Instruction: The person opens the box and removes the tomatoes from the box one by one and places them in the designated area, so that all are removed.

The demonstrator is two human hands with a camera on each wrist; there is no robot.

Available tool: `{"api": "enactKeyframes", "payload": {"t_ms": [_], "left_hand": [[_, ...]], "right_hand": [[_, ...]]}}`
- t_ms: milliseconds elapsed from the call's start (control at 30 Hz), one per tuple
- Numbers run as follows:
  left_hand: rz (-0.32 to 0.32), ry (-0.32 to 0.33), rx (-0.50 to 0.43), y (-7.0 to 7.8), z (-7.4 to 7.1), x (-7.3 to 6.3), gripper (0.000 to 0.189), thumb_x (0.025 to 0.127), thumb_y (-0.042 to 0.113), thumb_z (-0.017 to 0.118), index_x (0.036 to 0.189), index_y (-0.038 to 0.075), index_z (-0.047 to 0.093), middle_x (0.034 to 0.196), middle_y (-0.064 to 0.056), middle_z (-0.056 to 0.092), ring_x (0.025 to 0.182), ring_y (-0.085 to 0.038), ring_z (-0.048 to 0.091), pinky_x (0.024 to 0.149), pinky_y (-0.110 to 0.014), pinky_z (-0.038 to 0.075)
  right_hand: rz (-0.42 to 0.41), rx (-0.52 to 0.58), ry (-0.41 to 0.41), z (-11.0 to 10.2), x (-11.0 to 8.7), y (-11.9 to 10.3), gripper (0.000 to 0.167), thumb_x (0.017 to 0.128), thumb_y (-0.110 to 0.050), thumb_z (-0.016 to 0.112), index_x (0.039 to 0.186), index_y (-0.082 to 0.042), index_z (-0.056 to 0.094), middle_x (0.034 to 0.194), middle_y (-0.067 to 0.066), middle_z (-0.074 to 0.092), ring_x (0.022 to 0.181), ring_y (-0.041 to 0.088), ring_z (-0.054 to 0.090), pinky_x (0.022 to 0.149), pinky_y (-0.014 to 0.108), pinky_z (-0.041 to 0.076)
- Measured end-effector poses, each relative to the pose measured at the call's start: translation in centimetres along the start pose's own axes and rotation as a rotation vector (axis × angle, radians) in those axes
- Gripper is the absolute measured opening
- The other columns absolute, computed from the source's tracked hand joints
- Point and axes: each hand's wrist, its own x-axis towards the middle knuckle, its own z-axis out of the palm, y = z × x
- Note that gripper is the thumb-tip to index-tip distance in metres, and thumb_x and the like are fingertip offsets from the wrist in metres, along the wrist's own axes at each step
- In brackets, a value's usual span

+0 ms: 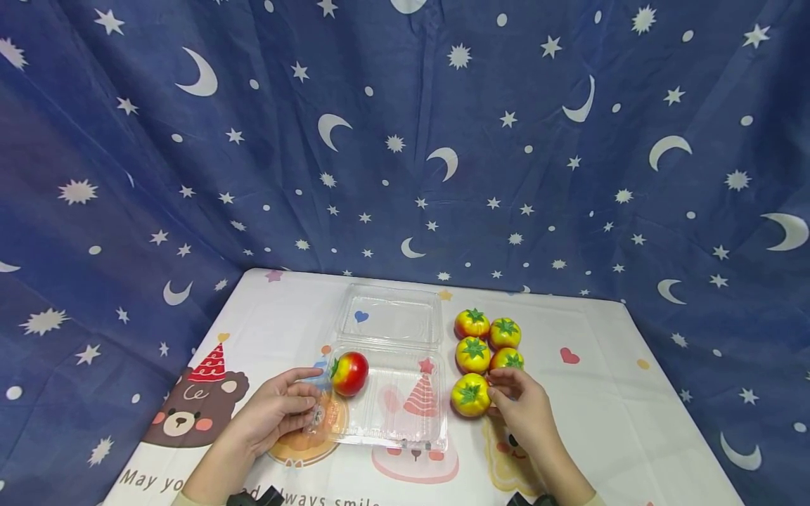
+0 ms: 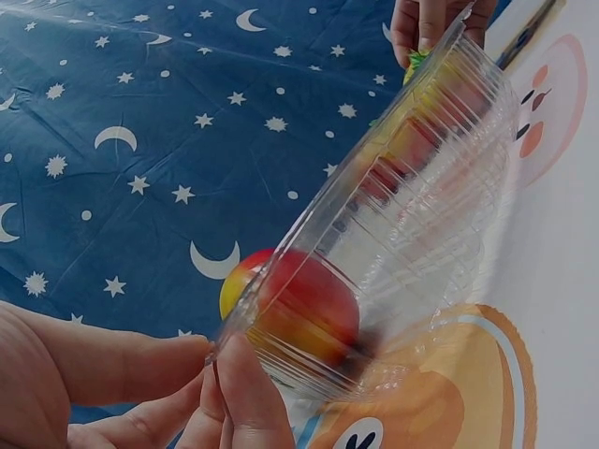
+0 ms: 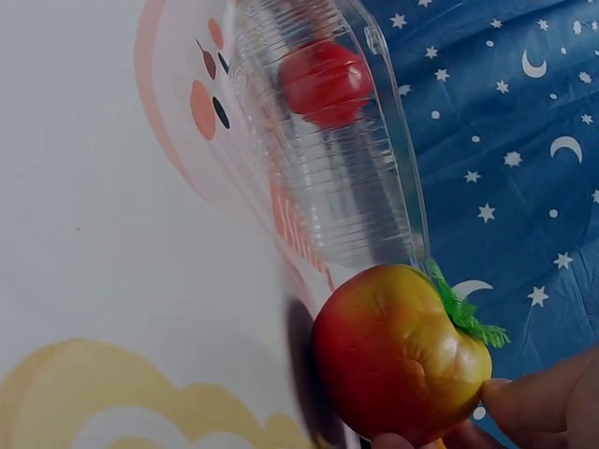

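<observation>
A clear plastic clamshell box [image 1: 392,430] lies with its lid [image 1: 395,320] folded back. One red-and-yellow toy tomato [image 1: 351,374] sits on its side in the left part of the base. My left hand [image 1: 278,411] pinches the box's left rim between thumb and fingers, as the left wrist view shows. To the right of the box, my right hand [image 1: 522,404] grips the nearest toy tomato [image 3: 398,355], thumb and fingertips against its side. That tomato's green leafy top [image 1: 470,393] faces up in the head view. Part of the right fingers is hidden behind it.
Several more toy tomatoes, such as this one [image 1: 472,355], stand grouped behind the right hand. A white cloth [image 1: 601,422] printed with cartoons covers the table. A blue curtain [image 1: 405,140] with moons and stars hangs behind and at both sides.
</observation>
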Motion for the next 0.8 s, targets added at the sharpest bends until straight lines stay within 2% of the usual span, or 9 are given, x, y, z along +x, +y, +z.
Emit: {"api": "enactKeyframes", "payload": {"t_ms": [233, 567, 800], "left_hand": [[-0.002, 0.001, -0.002, 0.0, 0.0, -0.02, 0.072, 0.1, 0.002, 0.066, 0.163, -0.004, 0.032, 0.108, -0.003, 0.069, 0.08, -0.01, 0.069, 0.079, -0.024, 0.065], [-0.003, 0.001, -0.001, 0.05, 0.04, -0.03, 0.072, 0.1, 0.001, 0.065, 0.163, -0.003, 0.032, 0.107, -0.002, 0.069, 0.08, -0.011, 0.069, 0.079, -0.024, 0.065], [-0.011, 0.011, 0.003, 0.07, 0.02, -0.02, 0.071, 0.1, 0.002, 0.065, 0.163, -0.003, 0.033, 0.107, -0.002, 0.069, 0.08, -0.011, 0.068, 0.079, -0.025, 0.065]], "right_hand": [[-0.034, 0.02, 0.008, -0.04, 0.14, 0.31, 0.038, 0.1, -0.001, 0.071, 0.136, -0.008, 0.064, 0.133, 0.015, 0.069, 0.11, 0.025, 0.071, 0.076, 0.031, 0.067], [-0.02, 0.08, -0.019, -0.26, 0.11, 0.41, 0.037, 0.103, -0.006, 0.069, 0.139, -0.01, 0.061, 0.137, 0.013, 0.069, 0.115, 0.026, 0.069, 0.076, 0.033, 0.068], [-0.02, 0.127, -0.031, -0.48, 0.24, 0.55, 0.037, 0.104, -0.005, 0.068, 0.14, -0.009, 0.06, 0.139, 0.014, 0.069, 0.111, 0.025, 0.07, 0.077, 0.037, 0.068]]}}
